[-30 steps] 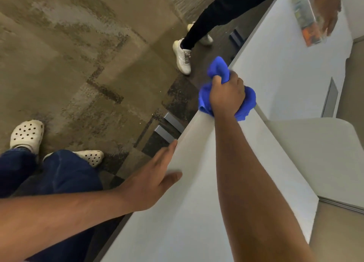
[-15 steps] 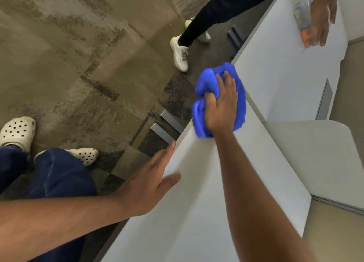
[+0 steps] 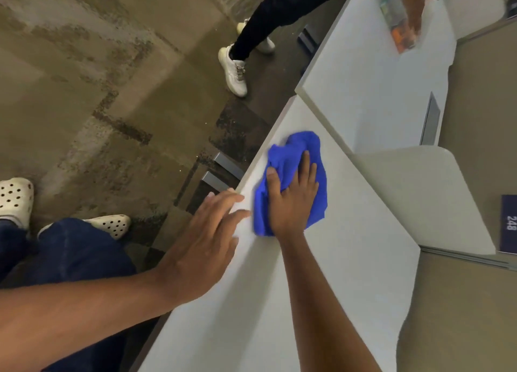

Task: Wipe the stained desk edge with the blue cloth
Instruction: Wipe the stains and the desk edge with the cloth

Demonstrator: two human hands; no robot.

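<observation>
The right hand (image 3: 291,195) lies flat, fingers spread, pressing the bunched blue cloth (image 3: 291,159) onto the white desk (image 3: 349,259) just inside its left edge. The left hand (image 3: 207,240) rests open on that edge, its fingertips nearly touching the cloth. Far to the right of both hands, a dark plate (image 3: 509,224) reads "248".

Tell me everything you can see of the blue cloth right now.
The blue cloth is bright blue, soft-looking fabric, crumpled into loose folds. It lies on the white desk top, its left side at the desk's edge. The right hand presses flat on it, fingers spread. The left hand rests beside it, fingertips almost at its left side.
</observation>
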